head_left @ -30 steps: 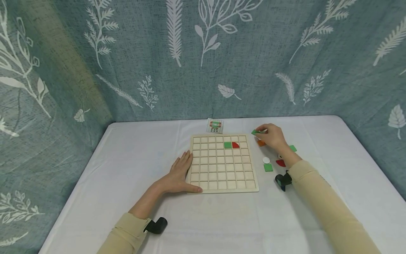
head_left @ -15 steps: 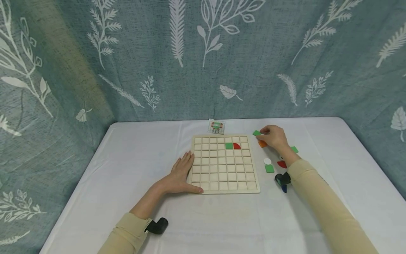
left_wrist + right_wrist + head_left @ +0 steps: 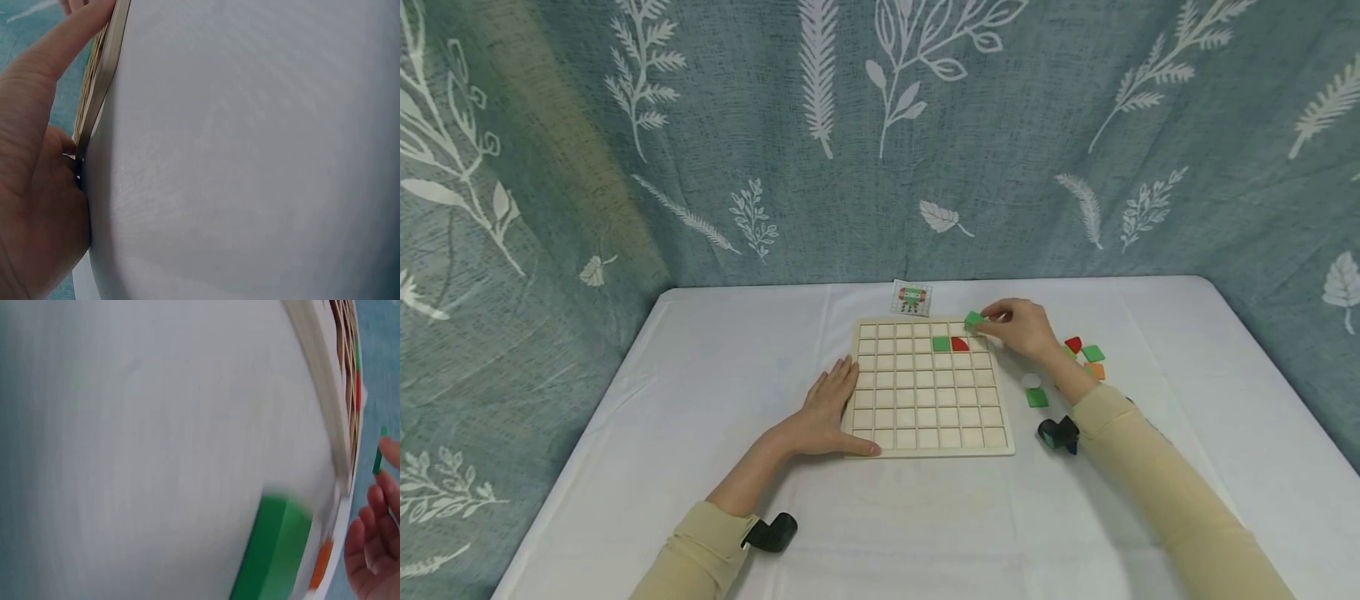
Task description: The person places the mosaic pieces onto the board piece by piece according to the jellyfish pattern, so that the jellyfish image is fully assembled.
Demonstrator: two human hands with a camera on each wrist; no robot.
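Observation:
A wooden grid board lies mid-table, with a green square and a red quarter-round piece side by side in its second row. My left hand rests along the board's left edge, fingers spread, thumb on the near left corner. Over the board's far right corner, my right hand pinches a green piece between thumb and fingertips. The right wrist view shows that green piece edge-on in the fingers of the right hand. The left wrist view shows the left hand against the board's side.
A small printed card lies behind the board. Right of the board are a white round piece, a green square and, beyond the right forearm, a red piece, another green piece and an orange piece.
My right hand has moved left from the loose pieces to the board's far right corner, carrying a green piece. Loose pieces its forearm covered now show. My left hand has stayed in place.

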